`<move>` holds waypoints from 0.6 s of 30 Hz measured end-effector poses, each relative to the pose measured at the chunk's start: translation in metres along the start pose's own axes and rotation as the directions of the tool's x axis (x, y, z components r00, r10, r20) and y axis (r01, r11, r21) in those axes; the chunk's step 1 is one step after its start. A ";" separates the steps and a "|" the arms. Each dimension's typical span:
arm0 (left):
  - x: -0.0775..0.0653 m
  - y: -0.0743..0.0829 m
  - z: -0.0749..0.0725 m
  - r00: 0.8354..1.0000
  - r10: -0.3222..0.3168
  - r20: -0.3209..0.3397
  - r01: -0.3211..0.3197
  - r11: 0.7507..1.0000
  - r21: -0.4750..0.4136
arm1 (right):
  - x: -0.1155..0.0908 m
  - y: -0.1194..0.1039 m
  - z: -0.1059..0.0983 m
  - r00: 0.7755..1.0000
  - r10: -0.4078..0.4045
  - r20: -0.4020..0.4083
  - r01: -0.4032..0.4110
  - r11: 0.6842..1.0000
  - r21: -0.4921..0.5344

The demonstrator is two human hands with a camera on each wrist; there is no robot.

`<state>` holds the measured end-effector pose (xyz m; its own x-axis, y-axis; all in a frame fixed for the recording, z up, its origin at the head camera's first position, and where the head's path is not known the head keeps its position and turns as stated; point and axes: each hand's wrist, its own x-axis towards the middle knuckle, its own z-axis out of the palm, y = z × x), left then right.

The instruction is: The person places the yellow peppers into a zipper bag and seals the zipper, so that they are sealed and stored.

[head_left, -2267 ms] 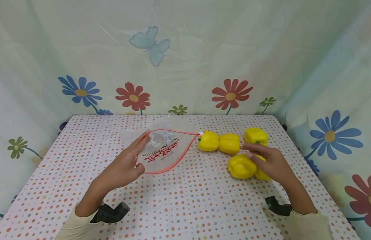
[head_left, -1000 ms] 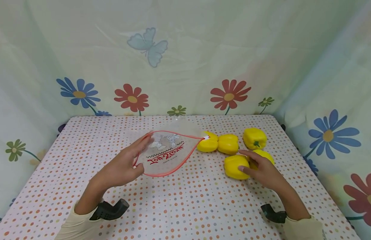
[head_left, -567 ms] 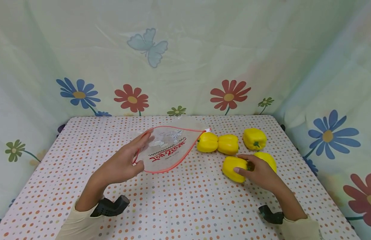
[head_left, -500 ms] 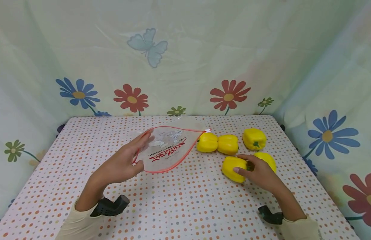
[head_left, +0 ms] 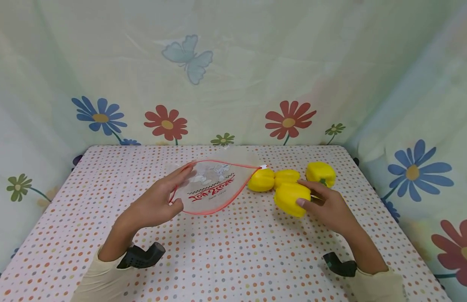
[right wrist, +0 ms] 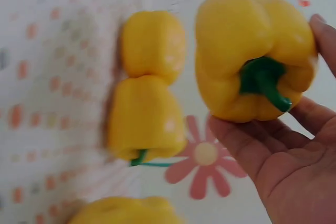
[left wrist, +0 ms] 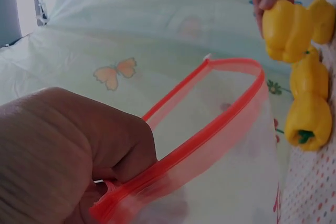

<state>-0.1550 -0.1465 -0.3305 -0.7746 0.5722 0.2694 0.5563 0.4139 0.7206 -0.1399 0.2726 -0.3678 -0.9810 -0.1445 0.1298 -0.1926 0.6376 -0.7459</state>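
A clear zip bag [head_left: 212, 195] with a red zip edge and red lettering stands with its mouth spread. My left hand [head_left: 154, 205] grips the bag's left end, and the left wrist view shows curled fingers at the red edge [left wrist: 184, 148]. To the right, my right hand [head_left: 333, 209] holds a yellow bell pepper [head_left: 291, 199] between thumb and fingers, lifted off the table. Its green stem [right wrist: 265, 82] faces the palm in the right wrist view. Two yellow bell peppers lie end to end by the bag's right end: a left one [head_left: 261, 181] and a right one [head_left: 287, 176].
Another yellow bell pepper [head_left: 321, 173] lies at the back right. One more is mostly hidden behind the right hand. A dotted cloth [head_left: 233, 256] covers the table, and a flowered curtain [head_left: 237, 75] hangs behind it.
From reaching over the peppers, my right hand has taken hold of one, raised it and moved it slightly left. My left hand stays at the bag, whose mouth has shifted slightly.
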 end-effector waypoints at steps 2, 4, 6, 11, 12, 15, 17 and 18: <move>0.000 -0.001 0.000 1.000 0.009 -0.005 -0.009 1.000 0.011 | -0.001 -0.007 -0.004 0.997 -0.067 -0.038 0.068 0.998 0.017; 0.001 -0.001 0.000 1.000 0.015 -0.008 -0.015 0.999 0.033 | -0.002 -0.015 -0.007 0.989 -0.131 -0.075 0.134 0.990 0.033; 0.002 -0.001 0.001 1.000 0.021 -0.007 -0.021 0.999 0.042 | -0.002 -0.022 -0.009 0.976 -0.187 -0.108 0.193 0.980 0.046; 0.005 -0.001 0.002 1.000 0.015 0.002 -0.015 0.999 0.045 | -0.001 -0.040 -0.014 0.941 -0.297 -0.162 0.315 0.944 0.102; 0.006 -0.001 0.002 1.000 0.014 0.002 -0.014 0.999 0.043 | -0.001 -0.044 -0.015 0.935 -0.312 -0.168 0.332 0.936 0.115; 0.008 -0.001 0.003 1.000 0.012 -0.001 -0.012 0.999 0.043 | -0.001 -0.054 -0.015 0.919 -0.356 -0.169 0.382 0.910 0.159; 0.009 -0.001 0.003 1.000 0.009 -0.002 -0.009 0.999 0.040 | 0.000 -0.059 -0.015 0.906 -0.394 -0.158 0.419 0.887 0.192; 0.010 -0.001 0.004 1.000 0.007 -0.001 -0.007 0.999 0.035 | 0.000 -0.062 -0.014 0.899 -0.412 -0.150 0.436 0.876 0.206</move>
<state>-0.1619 -0.1385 -0.3305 -0.7707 0.5747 0.2752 0.5721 0.4339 0.6960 -0.1285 0.2436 -0.3124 -0.8057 -0.2792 0.5223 -0.5917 0.3395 -0.7312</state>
